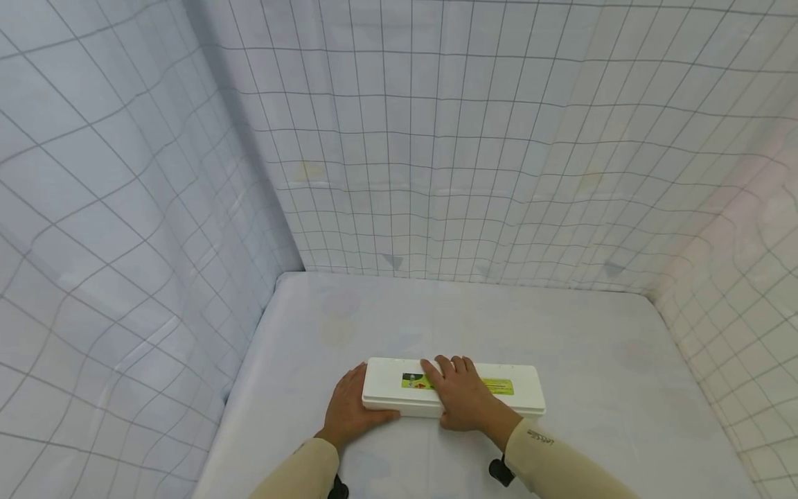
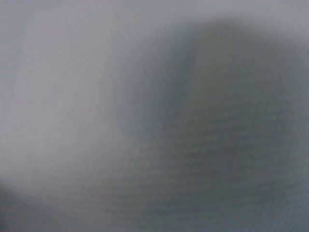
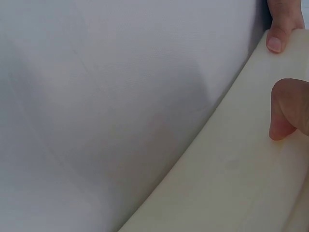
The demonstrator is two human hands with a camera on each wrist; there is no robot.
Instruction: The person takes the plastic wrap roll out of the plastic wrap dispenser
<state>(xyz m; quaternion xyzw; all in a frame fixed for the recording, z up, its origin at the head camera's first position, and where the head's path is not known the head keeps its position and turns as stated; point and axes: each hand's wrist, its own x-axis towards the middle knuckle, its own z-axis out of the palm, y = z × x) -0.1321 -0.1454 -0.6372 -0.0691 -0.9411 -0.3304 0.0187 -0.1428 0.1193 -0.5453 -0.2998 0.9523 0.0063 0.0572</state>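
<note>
Fingers of the right hand [image 1: 464, 402] span the white box [image 1: 386, 388] beneath them, index apart, thumb against its near side; the left hand [image 1: 350, 410] cups its left end, thumb forward, probably for steadiness. Long, smooth and pale, it carries a yellow-green label [image 1: 499, 386] partly under those fingers. Past the fingertips: white tabletop [image 1: 592, 339], gridded cloth [image 1: 436, 173].

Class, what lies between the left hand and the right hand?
Part of the box, with the left end of its label, lies between left hand and right hand; the head view shows this.
</note>
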